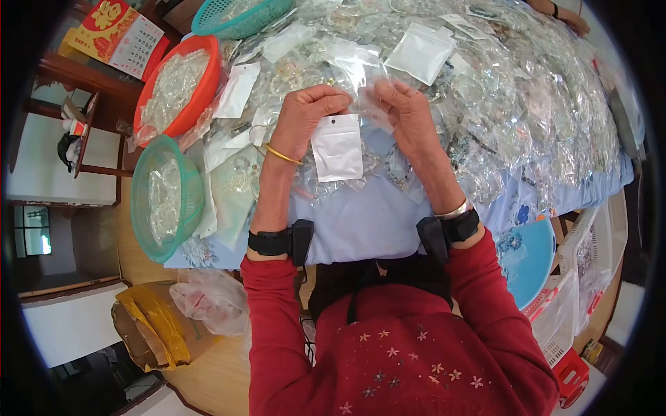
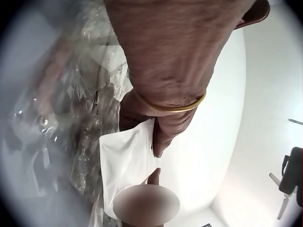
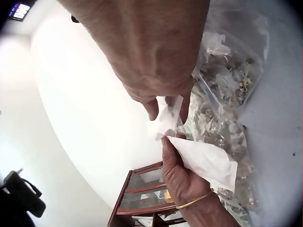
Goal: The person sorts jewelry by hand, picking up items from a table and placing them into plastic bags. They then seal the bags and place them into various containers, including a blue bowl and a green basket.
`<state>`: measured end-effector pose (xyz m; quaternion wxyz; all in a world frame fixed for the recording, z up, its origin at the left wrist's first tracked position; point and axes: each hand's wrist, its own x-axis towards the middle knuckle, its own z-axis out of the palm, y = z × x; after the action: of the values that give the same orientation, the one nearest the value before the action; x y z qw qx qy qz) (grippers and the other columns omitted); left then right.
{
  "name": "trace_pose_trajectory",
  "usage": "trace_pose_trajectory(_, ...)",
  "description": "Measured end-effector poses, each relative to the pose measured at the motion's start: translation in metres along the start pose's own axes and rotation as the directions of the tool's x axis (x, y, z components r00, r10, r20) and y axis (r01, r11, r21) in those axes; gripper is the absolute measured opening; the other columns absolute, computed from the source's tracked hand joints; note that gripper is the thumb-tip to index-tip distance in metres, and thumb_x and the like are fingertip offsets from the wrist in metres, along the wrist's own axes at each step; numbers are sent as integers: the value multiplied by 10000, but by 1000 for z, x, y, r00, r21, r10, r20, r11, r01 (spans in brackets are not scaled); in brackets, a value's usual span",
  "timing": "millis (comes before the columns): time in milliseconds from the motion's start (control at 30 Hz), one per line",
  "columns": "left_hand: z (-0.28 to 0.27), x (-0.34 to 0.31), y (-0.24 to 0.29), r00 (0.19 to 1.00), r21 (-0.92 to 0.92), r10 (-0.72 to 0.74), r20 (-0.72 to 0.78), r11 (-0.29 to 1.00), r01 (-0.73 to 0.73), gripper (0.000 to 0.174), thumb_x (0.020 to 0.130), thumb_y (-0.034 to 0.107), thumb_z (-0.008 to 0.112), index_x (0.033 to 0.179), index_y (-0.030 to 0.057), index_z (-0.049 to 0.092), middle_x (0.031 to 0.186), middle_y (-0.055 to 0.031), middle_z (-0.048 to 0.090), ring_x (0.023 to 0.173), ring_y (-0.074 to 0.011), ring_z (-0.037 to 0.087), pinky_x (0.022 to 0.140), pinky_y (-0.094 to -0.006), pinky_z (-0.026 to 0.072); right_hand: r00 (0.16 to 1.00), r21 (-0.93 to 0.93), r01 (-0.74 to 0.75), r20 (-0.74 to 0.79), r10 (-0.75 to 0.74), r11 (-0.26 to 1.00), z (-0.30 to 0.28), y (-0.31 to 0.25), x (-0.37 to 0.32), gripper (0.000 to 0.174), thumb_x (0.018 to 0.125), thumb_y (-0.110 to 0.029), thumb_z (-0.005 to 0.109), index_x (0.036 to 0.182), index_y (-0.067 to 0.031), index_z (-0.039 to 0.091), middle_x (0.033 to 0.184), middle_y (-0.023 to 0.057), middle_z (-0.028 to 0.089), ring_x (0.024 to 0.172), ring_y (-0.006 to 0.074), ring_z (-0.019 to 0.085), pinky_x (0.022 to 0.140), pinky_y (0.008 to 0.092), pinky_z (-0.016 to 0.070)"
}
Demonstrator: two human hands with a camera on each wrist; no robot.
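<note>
My left hand [image 1: 305, 118] pinches the top of a small white pouch [image 1: 338, 154] with a round hang hole. The pouch hangs flat in front of the fingers, above the table's near side. Close beside it, my right hand [image 1: 408, 118] pinches a clear plastic bag [image 3: 168, 116] between thumb and fingers. In the right wrist view the fingertips of both hands come close together, the white pouch [image 3: 208, 161] slanting away from the left thumb. A gold bangle [image 1: 283, 154] circles the left wrist. The pouch's contents are hidden.
Heaps of clear-bagged trinkets [image 1: 513, 104] cover the table. Another white pouch [image 1: 420, 53] lies beyond the right hand. At left stand a red basin [image 1: 214, 90] and a green basket [image 1: 193, 197]. A blue basin [image 1: 538, 260] and white crates [image 1: 565, 305] are at right.
</note>
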<state>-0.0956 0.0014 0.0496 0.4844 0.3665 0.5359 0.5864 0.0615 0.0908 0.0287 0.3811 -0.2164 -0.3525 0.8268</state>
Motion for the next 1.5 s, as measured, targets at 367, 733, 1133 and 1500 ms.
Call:
trace_pose_trajectory(367, 9, -5, 0, 990, 147, -99, 105, 986, 83, 231, 761, 109, 674, 968, 11, 642, 830, -13, 639, 677, -69, 573, 621, -195, 455, 950, -26, 223, -216, -224, 974, -11, -2, 6, 195, 791, 1, 626, 980, 26, 588, 867, 63, 632, 726, 124, 608, 618, 229, 487)
trace_pose_trajectory(733, 12, -4, -1, 980, 160, -177, 95, 974, 160, 263, 740, 53, 663, 989, -30, 634, 838, -45, 651, 695, -100, 608, 621, -225, 490, 903, 47, 338, -297, -310, 940, -16, -3, 11, 184, 821, 17, 584, 1003, 22, 558, 850, 62, 615, 728, 141, 592, 646, 242, 491)
trace_pose_trajectory(1133, 12, -6, 3, 973, 69, -199, 114, 979, 193, 282, 748, 46, 643, 1010, -58, 628, 869, -102, 667, 704, -138, 648, 627, -239, 521, 893, 17, 376, -275, -357, 926, -18, -7, 6, 135, 820, 44, 561, 955, 48, 567, 856, 83, 609, 747, 153, 589, 665, 258, 502)
trace_pose_trajectory(1500, 7, -5, 7, 994, -10, -108, 2, 994, 108, 263, 755, 42, 629, 998, -60, 628, 881, -91, 660, 745, -136, 632, 680, -253, 512, 864, -12, 441, -265, -428, 897, -23, -16, 11, 206, 801, -8, 601, 990, 60, 555, 813, 66, 608, 689, 158, 601, 653, 266, 495)
